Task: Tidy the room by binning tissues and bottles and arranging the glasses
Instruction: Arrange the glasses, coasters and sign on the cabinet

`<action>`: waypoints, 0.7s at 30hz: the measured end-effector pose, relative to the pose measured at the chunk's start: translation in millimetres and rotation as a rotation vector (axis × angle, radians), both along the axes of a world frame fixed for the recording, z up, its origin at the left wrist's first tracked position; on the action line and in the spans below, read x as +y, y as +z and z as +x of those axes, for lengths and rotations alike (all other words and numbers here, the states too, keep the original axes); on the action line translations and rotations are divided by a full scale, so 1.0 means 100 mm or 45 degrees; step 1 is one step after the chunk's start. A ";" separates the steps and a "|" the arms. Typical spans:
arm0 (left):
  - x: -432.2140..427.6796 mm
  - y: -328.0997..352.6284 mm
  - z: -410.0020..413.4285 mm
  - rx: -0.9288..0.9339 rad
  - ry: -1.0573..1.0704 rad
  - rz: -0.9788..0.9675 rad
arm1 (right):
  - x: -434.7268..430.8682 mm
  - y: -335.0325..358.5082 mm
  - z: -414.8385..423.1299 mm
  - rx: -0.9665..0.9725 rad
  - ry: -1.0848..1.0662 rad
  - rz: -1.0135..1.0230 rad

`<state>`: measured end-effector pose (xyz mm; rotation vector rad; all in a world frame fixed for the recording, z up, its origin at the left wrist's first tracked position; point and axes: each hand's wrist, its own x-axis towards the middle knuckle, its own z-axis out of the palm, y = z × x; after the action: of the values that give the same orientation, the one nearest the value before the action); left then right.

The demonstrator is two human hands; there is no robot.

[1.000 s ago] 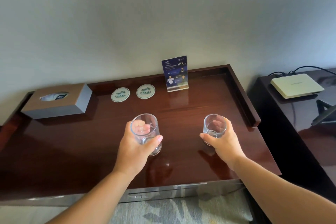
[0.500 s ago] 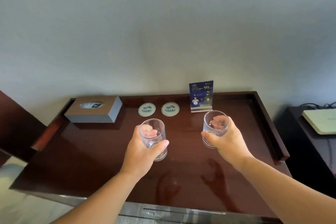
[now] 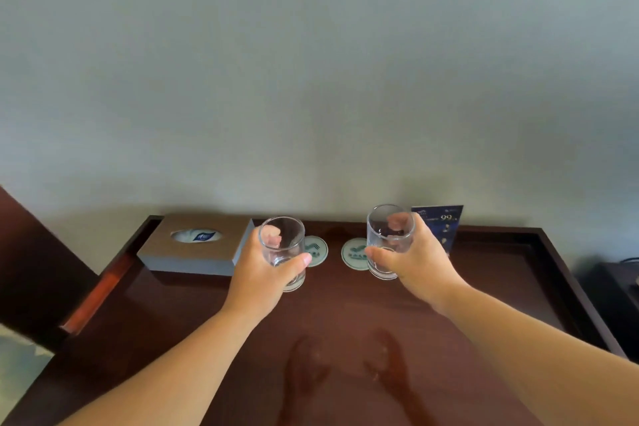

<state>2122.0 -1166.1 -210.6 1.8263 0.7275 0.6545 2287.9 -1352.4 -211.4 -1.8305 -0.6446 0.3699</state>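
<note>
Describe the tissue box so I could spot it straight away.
Start at the dark wooden desk against the pale wall and look to its back left corner. The tissue box sits there, just left of the left hand holding a glass. It is the only boxy thing, with an oval slot on top.

Head camera is looking forward and slightly down from close above the wooden desk [image 3: 501, 294], grey wall [image 3: 311, 62] filling the upper frame.

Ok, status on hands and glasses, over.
Left hand grips left glass, right hand grips right glass. Both upright, by the left coaster and right coaster; whether set down, cannot tell. Nothing in the way.
</note>
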 end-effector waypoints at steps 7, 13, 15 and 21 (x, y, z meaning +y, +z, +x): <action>0.71 -0.32 0.46 0.135 -0.111 0.072 | 0.54 -0.24 0.28 0.077 -0.132 -0.103; 1.00 -0.73 0.75 0.248 -0.187 0.044 | 0.76 -0.56 0.42 0.106 -0.216 -0.174; 1.04 -0.83 0.83 0.271 -0.196 0.035 | 0.82 -0.66 0.49 0.107 -0.230 -0.201; 1.09 -1.06 0.98 0.307 -0.199 -0.001 | 0.95 -0.89 0.62 0.138 -0.216 -0.271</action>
<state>2220.4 -1057.3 -316.1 1.9592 0.7321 0.3354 2350.3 -1257.0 -300.4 -2.0354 -0.3830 0.4341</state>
